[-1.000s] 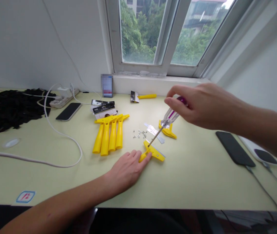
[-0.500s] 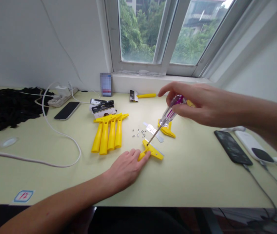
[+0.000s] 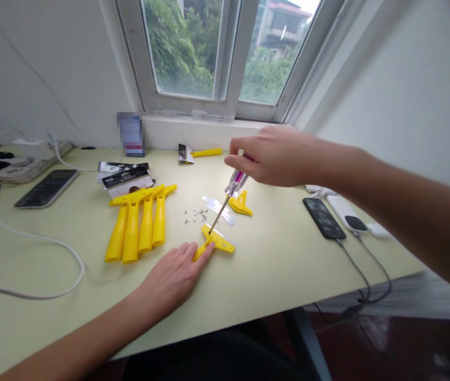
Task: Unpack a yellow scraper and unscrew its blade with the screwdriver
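Observation:
My left hand (image 3: 177, 270) presses a yellow scraper (image 3: 221, 242) flat on the table, its fingers wrapped over the handle. A thin blade edge shows along the scraper's head. Above it, my right hand (image 3: 264, 156) grips the clear and purple handle of a screwdriver (image 3: 237, 181). The tip of the shaft meets the scraper's head near its left end. Just behind lie several small nuts and screws (image 3: 195, 212) and some flat metal blades (image 3: 225, 214). Yellow scraper parts (image 3: 242, 205) rest to the right of the blades.
Several yellow handles (image 3: 131, 227) lie at the left, with black and white cards (image 3: 127, 180) behind. A packaged scraper (image 3: 207, 153) is by the window wall. Phones (image 3: 46, 188), a white device (image 3: 346, 211), a power strip (image 3: 26, 166) and cables stand at the sides.
The camera view has turned to the right, so things on the table appear further left. My right hand has turned over the screwdriver handle, its fingers now more curled. The tip stays on the scraper.

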`<state>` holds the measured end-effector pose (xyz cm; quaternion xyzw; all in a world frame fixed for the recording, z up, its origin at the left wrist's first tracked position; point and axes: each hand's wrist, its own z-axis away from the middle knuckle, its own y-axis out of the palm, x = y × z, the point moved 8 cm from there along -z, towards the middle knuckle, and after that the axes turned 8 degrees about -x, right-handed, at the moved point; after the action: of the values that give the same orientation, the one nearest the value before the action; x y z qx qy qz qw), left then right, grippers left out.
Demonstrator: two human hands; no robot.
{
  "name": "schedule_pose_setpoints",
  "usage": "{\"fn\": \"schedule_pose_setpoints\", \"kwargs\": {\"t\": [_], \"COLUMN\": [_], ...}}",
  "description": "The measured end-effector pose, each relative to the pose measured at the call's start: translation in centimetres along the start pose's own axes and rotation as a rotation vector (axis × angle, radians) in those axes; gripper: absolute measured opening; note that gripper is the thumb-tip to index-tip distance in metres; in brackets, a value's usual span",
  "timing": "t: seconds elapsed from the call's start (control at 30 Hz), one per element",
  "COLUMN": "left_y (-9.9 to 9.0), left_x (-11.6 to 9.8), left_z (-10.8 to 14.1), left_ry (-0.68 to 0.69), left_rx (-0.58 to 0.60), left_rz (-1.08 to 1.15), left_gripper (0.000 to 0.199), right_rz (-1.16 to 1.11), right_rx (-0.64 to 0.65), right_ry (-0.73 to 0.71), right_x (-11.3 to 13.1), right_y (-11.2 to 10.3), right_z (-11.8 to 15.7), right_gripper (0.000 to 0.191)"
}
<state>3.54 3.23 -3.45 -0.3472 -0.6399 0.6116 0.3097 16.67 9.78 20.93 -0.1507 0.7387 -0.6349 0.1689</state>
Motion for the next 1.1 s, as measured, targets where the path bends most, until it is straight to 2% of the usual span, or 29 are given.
{"fn": "schedule_pose_setpoints", "kwargs": {"t": [0.1,0.27,0.5,0.57,0.7,0.87,0.97,1.1], "left_y": [-0.1,-0.3,-0.5,-0.6,-0.7,-0.7,-0.7,-0.9], "left_x": [0.0,-0.1,-0.2,-0.2,-0.3,-0.4,-0.4,-0.4], "left_z": [0.0,-0.1,-0.1,-0.1,-0.2,-0.1,-0.1,-0.2], "left_ry": [-0.005,-0.002,0.005,0.004,-0.004,0.003,0.005,0.005], "left_rx": [-0.001,-0.003,0.005,0.008,0.011,0.010,0.002,0.010], "left_rz": [-0.009,-0.019,-0.013,-0.005,0.003,0.005,0.003,0.016], "left_gripper": [0.066,0.064,0.064,0.065,0.066,0.063,0.063,0.061], "right_rz": [-0.055,0.023,0.025,0.047,-0.050,-0.063,-0.038,0.003], "right_rx": [0.008,-0.024,0.019,0.011,0.021,0.047,0.018,0.003], "right_ry": [-0.053,0.016,-0.012,-0.017,-0.087,-0.050,0.009,0.045], "right_x": [0.5,-0.4,-0.7,-0.4,0.4,-2.0,-3.6,-4.5], "right_y": [0.0,-0.3,0.2,0.0,-0.5,-0.8,-1.6,-1.9], "right_z": [0.0,-0.1,0.1,0.3,0.9,1.8,2.5,3.4], "right_gripper": [0.043,0.040,0.042,0.040,0.039,0.037,0.038,0.040]}}
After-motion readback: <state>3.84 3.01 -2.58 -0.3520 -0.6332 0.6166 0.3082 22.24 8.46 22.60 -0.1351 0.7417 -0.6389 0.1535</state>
